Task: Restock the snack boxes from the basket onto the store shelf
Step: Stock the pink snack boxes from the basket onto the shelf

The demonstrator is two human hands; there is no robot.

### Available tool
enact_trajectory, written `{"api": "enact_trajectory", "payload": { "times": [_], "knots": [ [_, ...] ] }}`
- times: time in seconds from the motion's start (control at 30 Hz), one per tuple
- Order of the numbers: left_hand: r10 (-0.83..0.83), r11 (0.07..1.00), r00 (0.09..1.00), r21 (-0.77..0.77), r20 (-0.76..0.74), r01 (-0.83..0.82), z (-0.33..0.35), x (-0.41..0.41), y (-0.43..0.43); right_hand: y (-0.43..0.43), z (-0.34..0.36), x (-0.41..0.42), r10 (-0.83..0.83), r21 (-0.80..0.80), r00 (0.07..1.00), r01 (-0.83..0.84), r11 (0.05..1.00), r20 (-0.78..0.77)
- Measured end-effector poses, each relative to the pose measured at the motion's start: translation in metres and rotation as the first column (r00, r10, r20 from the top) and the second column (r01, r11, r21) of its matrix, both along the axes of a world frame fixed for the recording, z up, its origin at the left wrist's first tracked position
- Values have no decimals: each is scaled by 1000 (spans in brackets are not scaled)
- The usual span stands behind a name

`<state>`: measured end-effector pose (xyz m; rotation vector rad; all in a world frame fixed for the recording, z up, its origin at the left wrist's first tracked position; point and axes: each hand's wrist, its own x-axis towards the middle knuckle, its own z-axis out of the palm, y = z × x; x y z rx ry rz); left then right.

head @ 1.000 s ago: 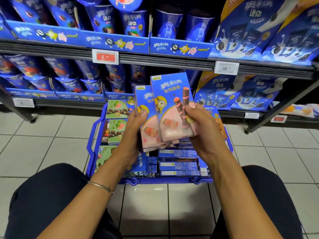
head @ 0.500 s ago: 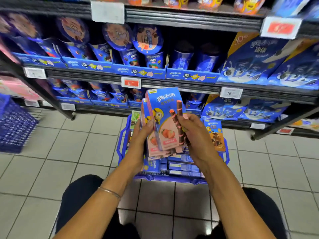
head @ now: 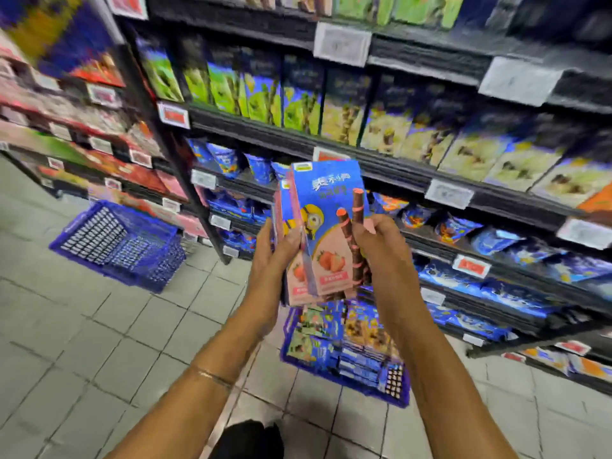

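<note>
Head view is showing both hands holding a small stack of snack boxes [head: 326, 233] upright at the centre of the frame, in front of the store shelf [head: 390, 170]. The left hand [head: 275, 246] is gripping the stack's left edge, fingers curled behind it and thumb lying on the front box. The right hand [head: 377, 246] is gripping the right edge, fingers wrapped round it. The front box is blue and pink, printed with strawberries and wafer sticks. Below the hands, at lower centre, the blue basket [head: 394, 382] is sitting on the tiled floor [head: 99, 342] with more boxes lying in it. A second blue basket [head: 116, 240] is standing at middle left, well apart from the first. A thin bracelet [head: 212, 376] is circling the left wrist. Blurred green and yellow packs [head: 298, 104] are lining the shelf at upper centre.
</note>
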<state>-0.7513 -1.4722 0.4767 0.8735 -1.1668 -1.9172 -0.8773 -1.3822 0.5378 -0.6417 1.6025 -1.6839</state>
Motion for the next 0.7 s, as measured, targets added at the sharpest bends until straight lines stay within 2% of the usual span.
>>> {"api": "enact_trajectory", "payload": {
  "times": [0.13, 0.27, 0.43, 0.6, 0.7],
  "knots": [
    [52, 987, 997, -151, -63, -61, 92, 22, -41, -34, 99, 28, -6, -133, 996, -5, 991, -84],
    [40, 969, 986, -235, -161, -78, 157, 39, -71, -61, 157, 48, -6, -255, 988, -34, 966, -154],
    [30, 946, 978, -311, -208, -95, 206, 53, -94, -82, 198, 61, 11, -330, 983, -71, 941, -182],
    [87, 940, 976, -308, -201, -147, 228, 48, -122, -109, 220, 52, 55, -363, 975, -133, 922, -216],
    [106, 918, 974, -356, -200, -173, 241, 41, -139, -129, 230, 38, 90, -390, 971, -173, 905, -223]
  ]
}}
